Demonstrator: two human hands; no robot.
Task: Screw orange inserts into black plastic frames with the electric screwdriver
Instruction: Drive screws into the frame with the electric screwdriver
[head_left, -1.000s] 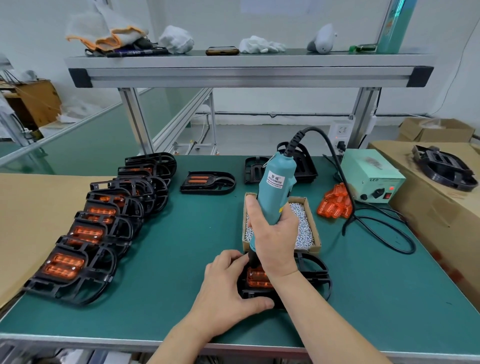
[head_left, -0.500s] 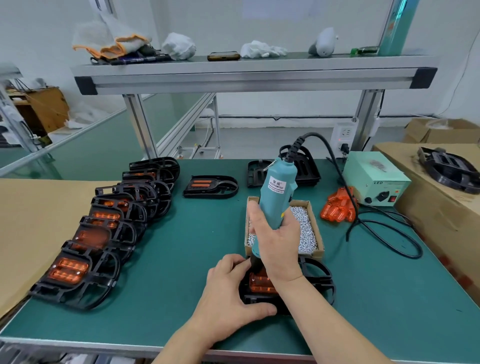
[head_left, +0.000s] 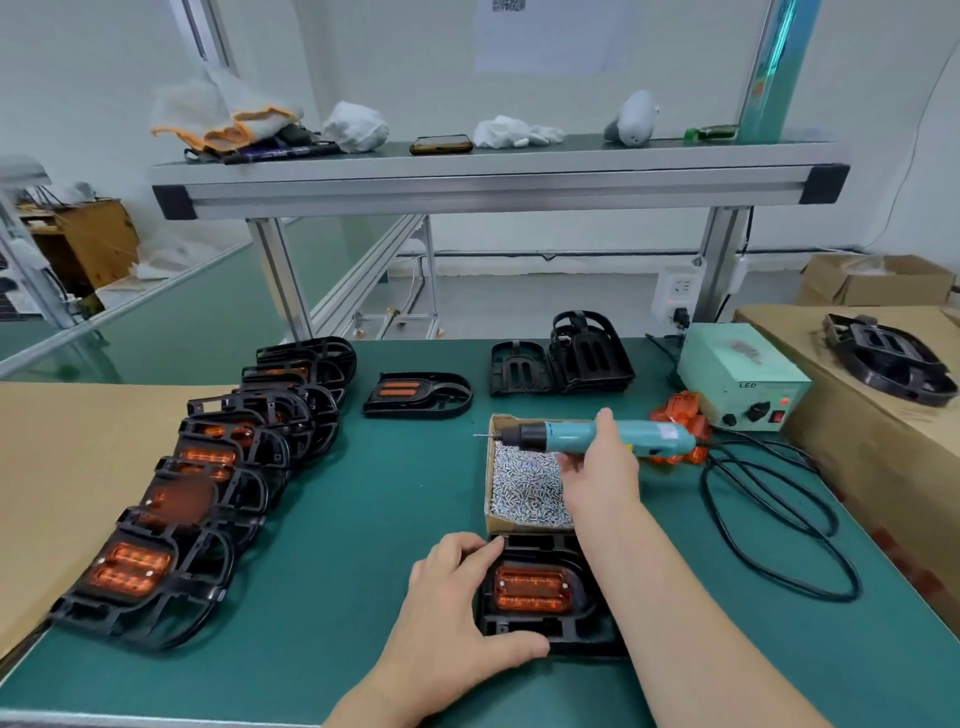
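A black plastic frame (head_left: 550, 631) with an orange insert (head_left: 531, 588) lies at the near edge of the green mat. My left hand (head_left: 457, 618) grips the frame's left side. Beyond it, my right hand (head_left: 602, 467) holds the teal electric screwdriver (head_left: 618, 439) lying level, bit pointing left, above the cardboard box of screws (head_left: 524, 486). My right forearm crosses over the frame's right part and hides it.
Several frames with orange inserts (head_left: 208, 493) overlap in a row at the left. One more fitted frame (head_left: 418, 397) and bare black frames (head_left: 561, 358) lie farther back. Loose orange inserts (head_left: 680, 415), a power unit (head_left: 743, 374) and a looped cable (head_left: 779, 519) fill the right.
My right hand lifted the screwdriver off the frame and swung it from upright to level over the screw box. My left hand stayed on the frame. The camera tilted up.
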